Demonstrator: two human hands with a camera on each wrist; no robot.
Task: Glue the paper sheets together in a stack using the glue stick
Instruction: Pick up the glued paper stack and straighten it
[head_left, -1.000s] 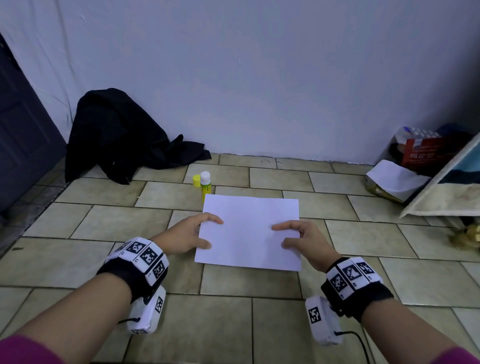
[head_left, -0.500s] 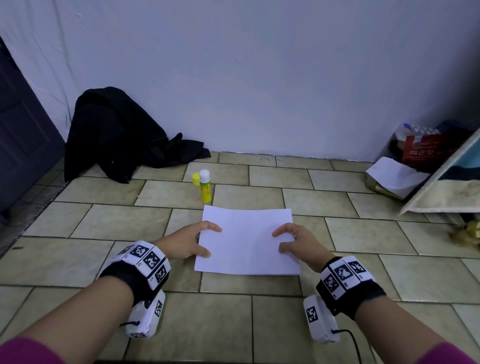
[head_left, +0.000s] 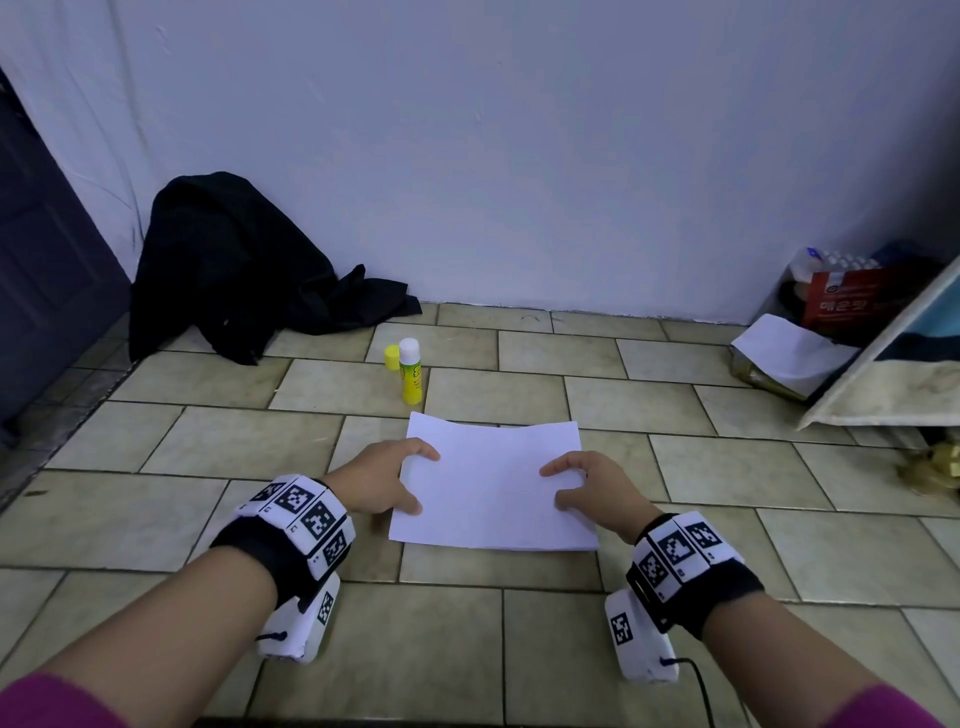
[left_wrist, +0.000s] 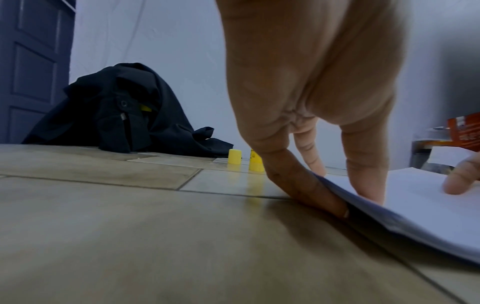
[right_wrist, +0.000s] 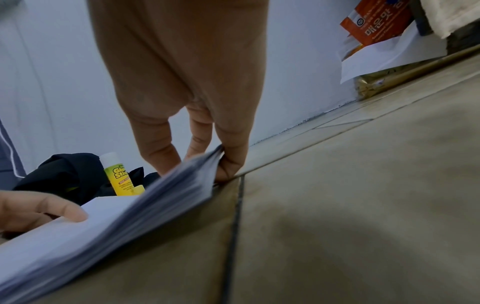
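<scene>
In the left wrist view the left hand (left_wrist: 309, 98) hides the top of the glue stick (left_wrist: 255, 163), and the picture's edge cuts the paper stack (left_wrist: 420, 207). In the right wrist view the stack's near edge (right_wrist: 109, 232) is blurred, so its sheets cannot be counted, and it covers the glue stick's base (right_wrist: 119, 176).

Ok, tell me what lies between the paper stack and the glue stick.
Nothing: in the head view only bare floor tile separates the paper stack's far edge from the upright glue stick. Its yellow cap stands beside the stick, farther from the paper.
</scene>
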